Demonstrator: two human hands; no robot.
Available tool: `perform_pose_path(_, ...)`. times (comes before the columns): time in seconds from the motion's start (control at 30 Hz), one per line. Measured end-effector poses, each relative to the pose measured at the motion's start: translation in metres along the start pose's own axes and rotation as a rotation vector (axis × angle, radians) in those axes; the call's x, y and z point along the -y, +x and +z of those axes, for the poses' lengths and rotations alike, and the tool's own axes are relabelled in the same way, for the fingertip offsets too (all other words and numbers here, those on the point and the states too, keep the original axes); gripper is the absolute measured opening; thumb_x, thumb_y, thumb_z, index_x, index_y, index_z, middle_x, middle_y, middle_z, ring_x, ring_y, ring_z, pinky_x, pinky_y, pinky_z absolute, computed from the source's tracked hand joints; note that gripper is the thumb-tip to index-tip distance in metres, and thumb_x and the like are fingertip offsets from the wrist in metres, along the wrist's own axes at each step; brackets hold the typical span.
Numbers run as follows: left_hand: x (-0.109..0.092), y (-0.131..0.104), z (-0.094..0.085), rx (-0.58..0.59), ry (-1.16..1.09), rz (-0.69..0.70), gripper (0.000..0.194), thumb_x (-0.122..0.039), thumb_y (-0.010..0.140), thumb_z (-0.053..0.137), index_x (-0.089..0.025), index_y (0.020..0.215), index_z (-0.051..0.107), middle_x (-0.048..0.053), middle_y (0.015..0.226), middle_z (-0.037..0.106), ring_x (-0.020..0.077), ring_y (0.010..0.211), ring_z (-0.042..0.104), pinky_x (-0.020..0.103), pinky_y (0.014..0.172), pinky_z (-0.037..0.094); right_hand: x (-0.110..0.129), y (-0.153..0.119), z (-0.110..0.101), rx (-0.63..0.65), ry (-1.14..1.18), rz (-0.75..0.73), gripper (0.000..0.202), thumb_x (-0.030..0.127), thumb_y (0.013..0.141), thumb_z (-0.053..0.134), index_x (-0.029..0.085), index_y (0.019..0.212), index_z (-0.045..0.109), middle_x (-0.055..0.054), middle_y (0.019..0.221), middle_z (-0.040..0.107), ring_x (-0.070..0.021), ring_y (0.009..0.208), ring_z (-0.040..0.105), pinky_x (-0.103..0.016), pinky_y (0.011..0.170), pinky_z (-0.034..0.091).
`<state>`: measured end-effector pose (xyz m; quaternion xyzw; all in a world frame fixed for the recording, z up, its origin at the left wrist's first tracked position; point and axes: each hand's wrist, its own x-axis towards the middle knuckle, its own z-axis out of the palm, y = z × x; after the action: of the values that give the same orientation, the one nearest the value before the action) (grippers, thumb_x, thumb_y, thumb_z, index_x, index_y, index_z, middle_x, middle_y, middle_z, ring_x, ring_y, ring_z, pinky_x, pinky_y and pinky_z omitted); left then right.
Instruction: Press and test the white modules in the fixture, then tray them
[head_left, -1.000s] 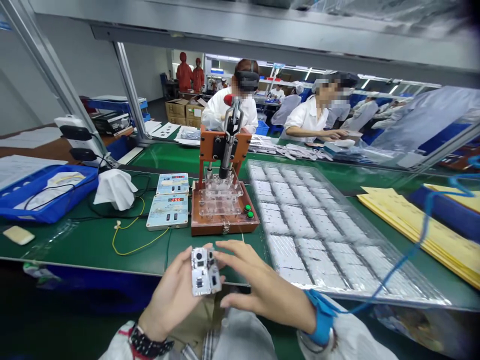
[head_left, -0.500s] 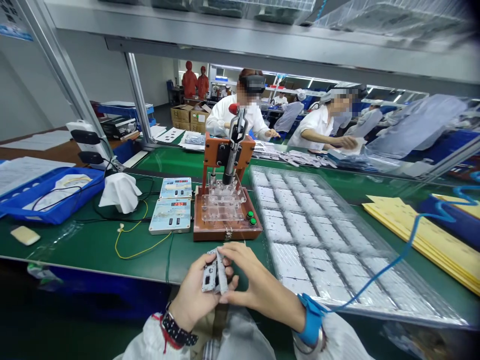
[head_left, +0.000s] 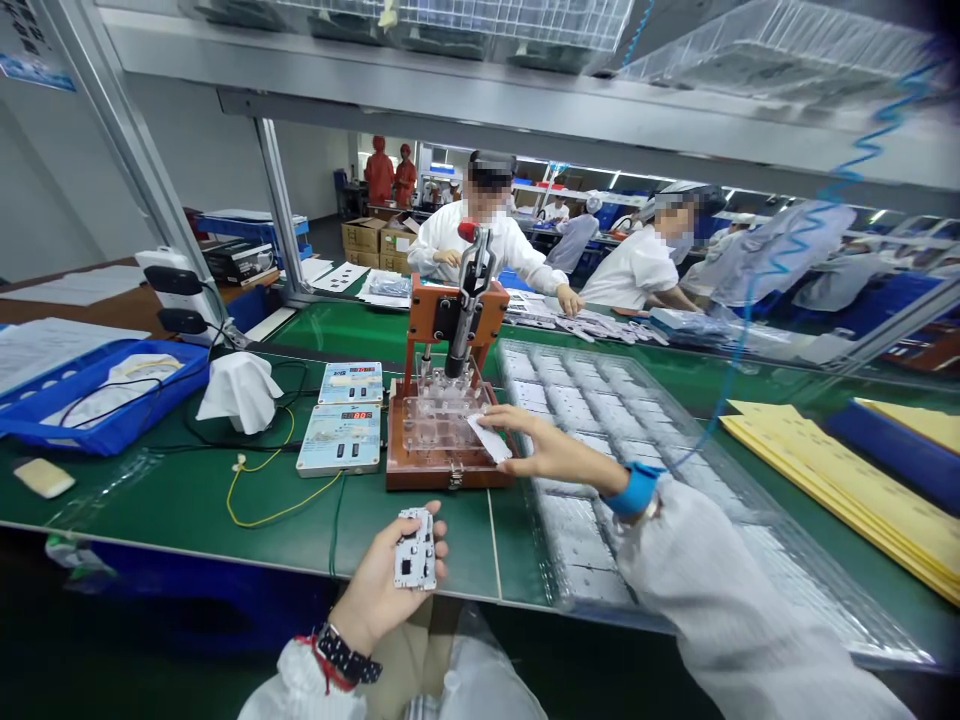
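My left hand (head_left: 390, 575) is closed around a white circuit board (head_left: 416, 552) with small dark components on its upper face, held over the table's front edge. Between the thumb and fingers of my right hand (head_left: 536, 445) is another flat white board (head_left: 490, 440), tilted at the front right of the test fixture. That fixture (head_left: 450, 475) has a brown base, clear acrylic plates (head_left: 431, 425) and an upright toggle clamp (head_left: 469, 300) with a red knob. The right fingers partly cover the fixture's right side. A blue strap (head_left: 631, 488) circles my right wrist.
Two meter boxes (head_left: 339, 440) with red digits stand left of the fixture. A clear tray (head_left: 555, 585) of white boards lies right. Yellow sheets (head_left: 832, 490), a blue bin (head_left: 112, 435) and a coiled blue cord (head_left: 724, 385) are around. Co-workers (head_left: 487, 240) sit opposite.
My hands have parted. The right one has moved forward to the fixture with one board, while the left keeps the other near the table's edge. The lower meter's digits differ.
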<state>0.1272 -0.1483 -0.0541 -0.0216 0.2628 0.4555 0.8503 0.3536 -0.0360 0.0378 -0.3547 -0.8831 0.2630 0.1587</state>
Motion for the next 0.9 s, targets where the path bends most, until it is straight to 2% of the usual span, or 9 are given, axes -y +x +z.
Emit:
perform_pose_path(0.1, -0.001, 0.002, -0.005, 0.040, 0.004, 0.009, 0.023, -0.012, 0.082, 0.049, -0.013, 0.104, 0.053, 0.004, 0.076, 0.055, 0.0113, 0.059, 0.053, 0.021, 0.053, 0.042, -0.006, 0.023, -0.014, 0.098, 0.001, -0.066, 0.062, 0.006, 0.068, 0.053, 0.020, 0.128, 0.048, -0.008, 0.140, 0.040, -0.0234, 0.130, 0.035, -0.045, 0.107, 0.030)
perform_pose_path(0.17, -0.001, 0.002, -0.008, 0.050, -0.003, 0.012, 0.023, -0.012, 0.082, 0.049, -0.013, 0.105, 0.052, 0.004, 0.076, 0.055, 0.0110, 0.059, 0.053, 0.021, 0.053, 0.042, -0.008, 0.035, -0.015, 0.106, -0.011, -0.109, 0.063, -0.002, 0.063, 0.043, 0.019, 0.122, 0.053, -0.006, 0.137, 0.045, -0.0209, 0.128, 0.039, -0.042, 0.106, 0.032)
perform_pose_path(0.27, 0.000, 0.002, -0.012, 0.076, -0.016, 0.021, 0.023, -0.012, 0.082, 0.050, -0.013, 0.105, 0.052, 0.003, 0.076, 0.054, 0.0107, 0.059, 0.052, 0.020, 0.052, 0.041, -0.011, 0.046, -0.003, -0.123, -0.071, -0.042, 0.052, -0.005, 0.066, 0.036, 0.016, 0.108, 0.060, -0.006, 0.121, 0.059, -0.0183, 0.117, 0.050, -0.036, 0.101, 0.038)
perform_pose_path(0.37, 0.000, 0.004, -0.016, 0.099, -0.019, 0.032, 0.026, -0.013, 0.079, 0.054, -0.014, 0.105, 0.052, 0.003, 0.076, 0.054, 0.0113, 0.059, 0.052, 0.021, 0.051, 0.041, -0.011, 0.047, 0.017, -0.363, -0.133, 0.085, 0.031, 0.007, 0.082, 0.039, 0.012, 0.104, 0.060, -0.011, 0.108, 0.062, -0.0233, 0.105, 0.056, -0.039, 0.092, 0.043)
perform_pose_path(0.43, 0.001, 0.005, -0.018, 0.116, -0.013, 0.038, 0.028, -0.014, 0.078, 0.057, -0.014, 0.105, 0.053, 0.003, 0.076, 0.055, 0.0117, 0.059, 0.052, 0.021, 0.050, 0.041, -0.009, 0.045, 0.031, -0.393, -0.185, 0.141, 0.025, 0.022, 0.087, 0.047, 0.011, 0.106, 0.059, -0.014, 0.104, 0.061, -0.0271, 0.100, 0.056, -0.042, 0.087, 0.045)
perform_pose_path(0.5, 0.002, 0.007, -0.019, 0.133, -0.003, 0.043, 0.029, -0.015, 0.076, 0.060, -0.014, 0.104, 0.054, 0.002, 0.076, 0.055, 0.0117, 0.060, 0.052, 0.021, 0.050, 0.040, -0.007, 0.044, 0.042, -0.404, -0.279, 0.183, 0.027, 0.029, 0.086, 0.054, 0.013, 0.107, 0.059, -0.014, 0.103, 0.059, -0.0280, 0.096, 0.056, -0.042, 0.085, 0.045)
perform_pose_path(0.63, 0.004, 0.009, -0.020, 0.166, 0.040, 0.058, 0.031, -0.019, 0.072, 0.067, -0.015, 0.101, 0.056, 0.000, 0.074, 0.053, 0.0087, 0.057, 0.049, 0.019, 0.049, 0.038, -0.005, 0.043, 0.052, -0.454, -0.388, 0.193, 0.021, 0.019, 0.086, 0.051, 0.015, 0.104, 0.060, -0.012, 0.098, 0.058, -0.0261, 0.091, 0.054, -0.041, 0.081, 0.046)
perform_pose_path(0.77, -0.002, 0.001, -0.016, 0.231, 0.278, 0.157, 0.034, -0.021, 0.072, 0.070, -0.017, 0.103, 0.055, -0.005, 0.066, 0.045, 0.0036, 0.047, 0.036, 0.016, 0.043, 0.030, -0.009, 0.039, 0.049, -0.507, -0.390, -0.002, 0.020, 0.018, 0.091, 0.044, 0.019, 0.100, 0.062, -0.009, 0.102, 0.059, -0.0242, 0.097, 0.050, -0.040, 0.085, 0.043)
perform_pose_path(0.9, -0.019, -0.004, -0.006, 0.289, 0.802, 0.335, 0.032, -0.032, 0.078, 0.066, -0.018, 0.104, 0.053, -0.006, 0.064, 0.042, 0.0040, 0.044, 0.032, 0.018, 0.042, 0.030, -0.020, 0.033, 0.046, -0.578, -0.369, -0.249, 0.021, 0.023, 0.092, 0.046, 0.022, 0.102, 0.064, -0.009, 0.112, 0.055, -0.0239, 0.099, 0.047, -0.041, 0.082, 0.044)
